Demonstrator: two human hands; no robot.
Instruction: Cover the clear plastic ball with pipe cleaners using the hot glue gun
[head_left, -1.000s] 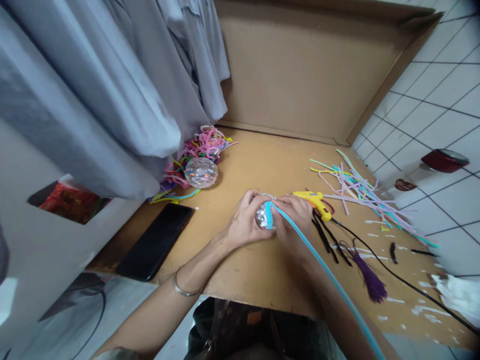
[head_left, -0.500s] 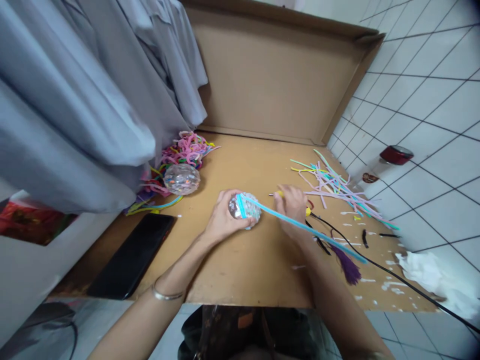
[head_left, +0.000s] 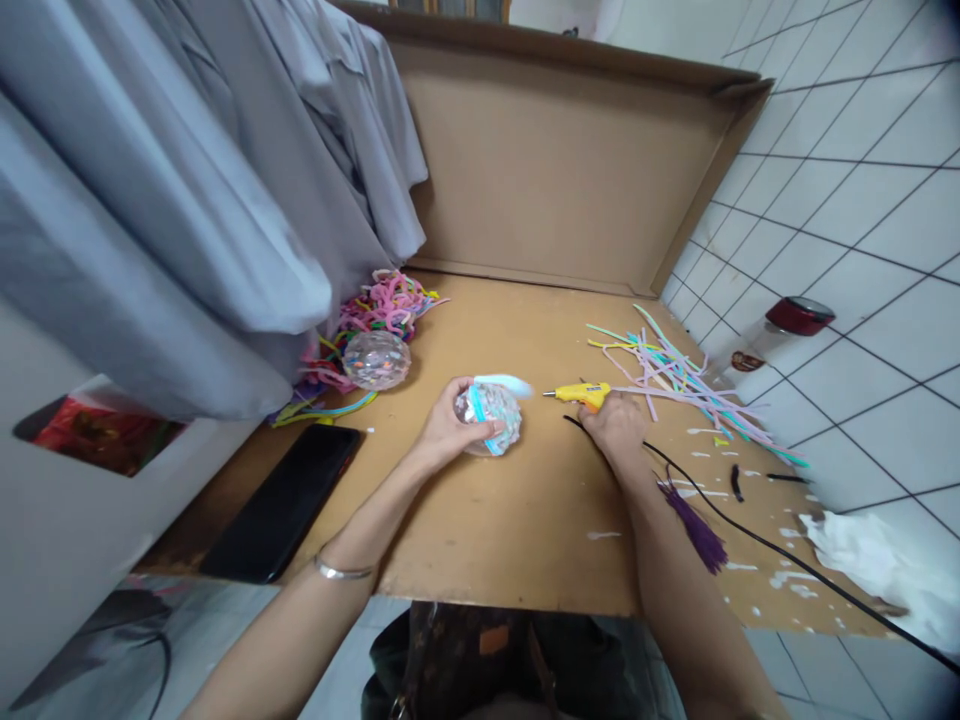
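Observation:
My left hand [head_left: 447, 428] is closed around a clear round ball [head_left: 501, 412] partly covered in silvery and pale blue material. A light blue pipe cleaner [head_left: 510, 384] lies across the ball, and its free end looks blurred and short towards the right. My right hand [head_left: 616, 428] grips a yellow glue gun [head_left: 583, 392] by its handle, partly hidden by the fingers. The metal nozzle points left at the ball, a small gap away. The black cord [head_left: 720, 505] runs off to the lower right.
Back left, a second clear ball [head_left: 376, 360] sits by a heap of coloured pipe cleaners [head_left: 386, 300]. A black phone [head_left: 281, 505] lies at left. Loose pipe cleaners [head_left: 664, 365], a red-lidded jar [head_left: 801, 316], a purple tassel [head_left: 697, 525] and white tissue [head_left: 859, 545] are at right.
My right hand has turned and moved slightly right and down, bringing the glue gun into plain view. The long blue pipe cleaner no longer stretches across my right forearm.

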